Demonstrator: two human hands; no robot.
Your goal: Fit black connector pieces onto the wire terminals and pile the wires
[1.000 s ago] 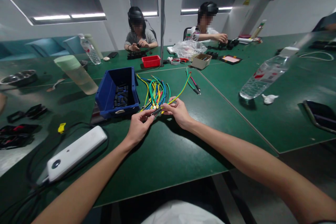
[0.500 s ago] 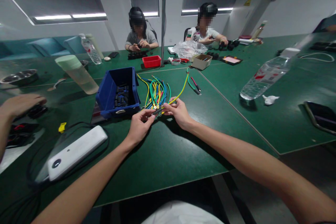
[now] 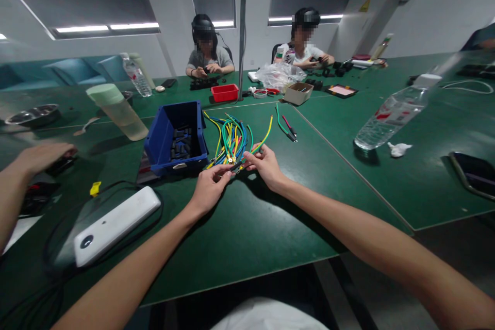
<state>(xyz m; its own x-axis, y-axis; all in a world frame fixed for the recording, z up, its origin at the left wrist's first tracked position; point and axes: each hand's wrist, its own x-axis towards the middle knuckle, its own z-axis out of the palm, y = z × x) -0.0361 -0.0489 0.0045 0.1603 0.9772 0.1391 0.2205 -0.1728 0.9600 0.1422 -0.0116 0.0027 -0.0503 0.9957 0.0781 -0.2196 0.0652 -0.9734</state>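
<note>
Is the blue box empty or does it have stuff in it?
Not empty. The blue box is open on top, and small dark parts lie on its bottom.

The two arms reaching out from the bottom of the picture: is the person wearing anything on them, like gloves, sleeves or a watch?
Nothing shows on them. The left hand and the right hand are bare, without gloves or visible rings. Both forearms are uncovered right down to the picture's lower edge, with no sleeve, watch or band in sight. A bit of pale cloth shows at the bottom, likely the person's clothing.

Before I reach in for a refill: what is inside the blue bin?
The blue bin holds a loose pile of small dark parts on its floor. Its near wall hides the front of the floor, so more may lie there.
</note>
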